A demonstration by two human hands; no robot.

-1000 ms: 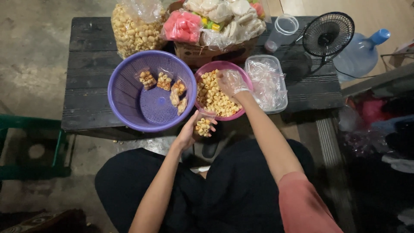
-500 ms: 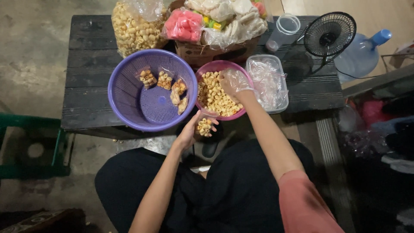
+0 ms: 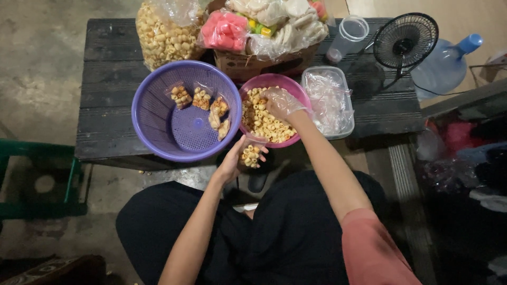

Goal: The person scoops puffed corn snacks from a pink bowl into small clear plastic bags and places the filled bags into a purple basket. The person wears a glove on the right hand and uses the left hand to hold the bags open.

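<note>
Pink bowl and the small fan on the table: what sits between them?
In the head view, a clear plastic container stuffed with empty plastic bags lies between the pink bowl and the fan, right beside the bowl. Dark table shows beyond it.

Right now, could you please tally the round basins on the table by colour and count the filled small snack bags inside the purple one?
Purple basin: 1
Pink basin: 1
Small filled snack bags in the purple basin: 4
Total: 6
</note>
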